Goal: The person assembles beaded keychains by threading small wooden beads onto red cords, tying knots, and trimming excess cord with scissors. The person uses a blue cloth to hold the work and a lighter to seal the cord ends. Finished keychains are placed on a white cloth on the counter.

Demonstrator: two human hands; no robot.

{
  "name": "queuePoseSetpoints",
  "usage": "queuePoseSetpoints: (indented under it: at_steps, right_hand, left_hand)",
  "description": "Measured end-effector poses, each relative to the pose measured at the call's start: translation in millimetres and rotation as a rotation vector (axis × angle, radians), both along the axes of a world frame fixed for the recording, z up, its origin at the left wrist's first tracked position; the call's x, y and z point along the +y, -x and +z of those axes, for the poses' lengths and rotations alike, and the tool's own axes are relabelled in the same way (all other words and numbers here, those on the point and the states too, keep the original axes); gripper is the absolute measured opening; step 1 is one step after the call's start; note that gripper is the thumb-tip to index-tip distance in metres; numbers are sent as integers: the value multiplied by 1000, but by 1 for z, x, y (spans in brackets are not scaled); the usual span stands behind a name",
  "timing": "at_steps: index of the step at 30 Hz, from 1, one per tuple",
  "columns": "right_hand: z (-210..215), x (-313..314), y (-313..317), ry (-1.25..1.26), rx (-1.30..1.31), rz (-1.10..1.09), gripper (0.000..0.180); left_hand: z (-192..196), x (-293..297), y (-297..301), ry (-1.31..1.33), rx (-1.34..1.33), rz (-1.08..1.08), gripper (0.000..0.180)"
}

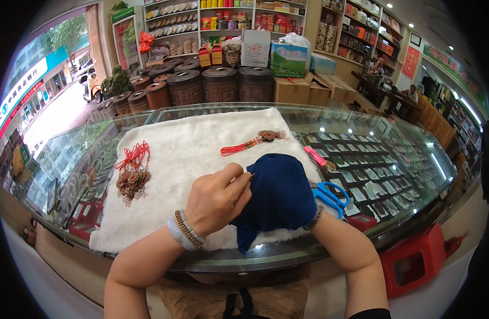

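My left hand [217, 198] is closed, its fingertips pinching something small and thin against a dark blue cloth [279, 194]. The cloth is draped over my right hand, which is fully hidden under it; only the right wrist shows. Both rest on a white fluffy mat [186, 143] laid on a glass counter [361, 149]. A single red-corded ornament [255, 141] lies on the mat just beyond the cloth. A pile of red-corded ornaments [133, 173] sits at the mat's left side.
Blue-handled scissors [329, 198] lie on the glass right of the cloth, and a pink tool [314, 156] lies further back. A red stool [414, 260] stands at lower right. Dark round tubs [219, 84] and cardboard boxes [292, 89] stand behind the counter.
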State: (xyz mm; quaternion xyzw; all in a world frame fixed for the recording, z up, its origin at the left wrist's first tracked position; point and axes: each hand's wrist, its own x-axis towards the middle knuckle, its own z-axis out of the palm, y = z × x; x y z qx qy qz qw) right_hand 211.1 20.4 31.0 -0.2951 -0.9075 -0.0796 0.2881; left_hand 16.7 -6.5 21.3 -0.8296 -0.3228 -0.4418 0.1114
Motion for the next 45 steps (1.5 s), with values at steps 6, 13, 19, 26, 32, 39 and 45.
queuePoseSetpoints:
  at_steps: [6, 13, 19, 26, 32, 39, 45]
  right_hand:
    - [6, 8, -4, 79, 40, 4, 22]
    - [12, 8, -5, 102, -3, 103, 21]
    - [3, 11, 1, 14, 158, 234, 18]
    - [-3, 9, 2, 21, 212, 203, 19]
    - [-2, 11, 0, 57, 152, 165, 19]
    - [-1, 11, -4, 51, 124, 168, 16]
    - [2, 7, 0, 23, 127, 146, 16]
  left_hand:
    - [6, 10, 7, 54, -57, 4, 18]
    - [6, 11, 8, 67, -23, 30, 16]
    - [0, 12, 3, 173, -201, -19, 14]
    - [-1, 15, 4, 207, -235, -111, 19]
    - [0, 13, 5, 199, -186, -86, 18]
    - [3, 8, 5, 118, -48, -51, 19]
    - [4, 7, 6, 83, -5, -27, 20]
